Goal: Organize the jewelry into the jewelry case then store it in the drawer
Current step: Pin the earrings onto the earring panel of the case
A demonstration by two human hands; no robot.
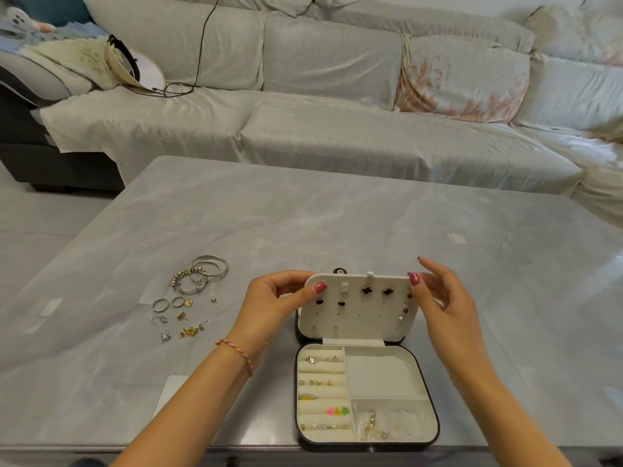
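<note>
Head-worn view, forward-down, close over table [337,214]

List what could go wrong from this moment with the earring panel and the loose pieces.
1. Both hands, left hand and right hand, pinch the earring panel by its top corners; tilting it could loosen studs.
2. The loose rings and earrings lie near the table edge, where a sleeve or wrist might sweep them off.

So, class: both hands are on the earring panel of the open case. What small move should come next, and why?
Probably the left hand should let go of the earring panel and reach for the loose earrings on the table, while the right hand steadies it: several panel holes are unfilled.
</note>
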